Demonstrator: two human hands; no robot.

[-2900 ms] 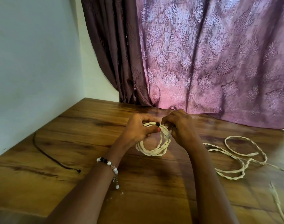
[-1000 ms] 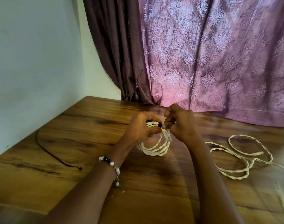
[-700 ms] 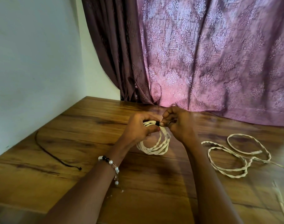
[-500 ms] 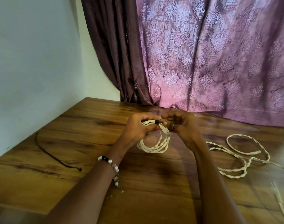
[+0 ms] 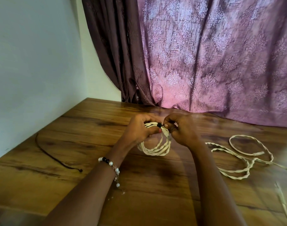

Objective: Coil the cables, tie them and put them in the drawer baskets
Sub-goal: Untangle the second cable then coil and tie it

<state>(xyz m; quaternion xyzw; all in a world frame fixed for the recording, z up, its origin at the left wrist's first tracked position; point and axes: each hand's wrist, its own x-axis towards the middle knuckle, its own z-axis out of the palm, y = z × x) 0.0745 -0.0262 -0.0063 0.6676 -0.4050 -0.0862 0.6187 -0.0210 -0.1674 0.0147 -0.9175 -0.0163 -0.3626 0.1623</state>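
Holding a cream twisted cable coil [image 5: 155, 146] at frame centre, the left hand [image 5: 139, 129] pinches its top while the right hand [image 5: 180, 129] grips a small black tie [image 5: 159, 125]. Light and limp, it is probably best gripped where loops bunch.

Probably a room in a home. A patterned mauve fabric curtain [image 5: 204, 54] hangs behind a glossy brown wooden table [image 5: 90, 128]. A plain pale wall [image 5: 33, 54] stands alongside.
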